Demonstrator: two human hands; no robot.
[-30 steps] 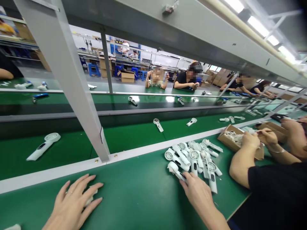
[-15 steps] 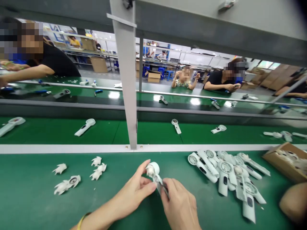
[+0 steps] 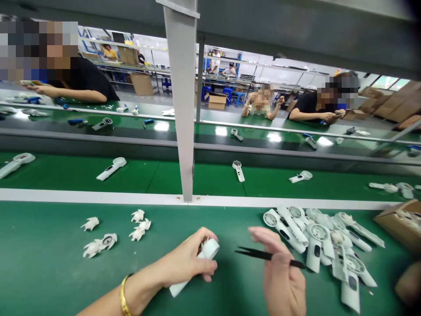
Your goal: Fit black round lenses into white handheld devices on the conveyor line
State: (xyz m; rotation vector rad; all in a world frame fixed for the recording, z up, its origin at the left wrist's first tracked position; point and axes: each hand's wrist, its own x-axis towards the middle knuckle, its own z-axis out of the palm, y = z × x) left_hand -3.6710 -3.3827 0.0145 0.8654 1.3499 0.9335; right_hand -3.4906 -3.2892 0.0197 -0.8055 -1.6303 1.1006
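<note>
My left hand [image 3: 187, 259] is closed round a pale handheld fan body [image 3: 210, 249], its round head up between thumb and fingers and its handle slanting down to the left. Apart from it, to the right, my right hand [image 3: 279, 272] grips black tweezers [image 3: 259, 253] between thumb and palm, tips pointing left and fingers stretched out. Left of my hands, several white fan impellers [image 3: 93, 248] lie on the green bench. To the right is a heap of pale fan bodies [image 3: 317, 232], with round grilles and dark oval panels.
A cardboard box [image 3: 391, 215] of white parts stands at the right. Beyond the pale bench rail [image 3: 98, 196], spaced fan parts lie on a green belt [image 3: 171, 175]. A grey post [image 3: 182, 109] rises in front. Co-workers sit across the line.
My right hand has drawn away to the right, with the tweezers now in plain sight. My left hand has turned the fan body, so its handle points down left.
</note>
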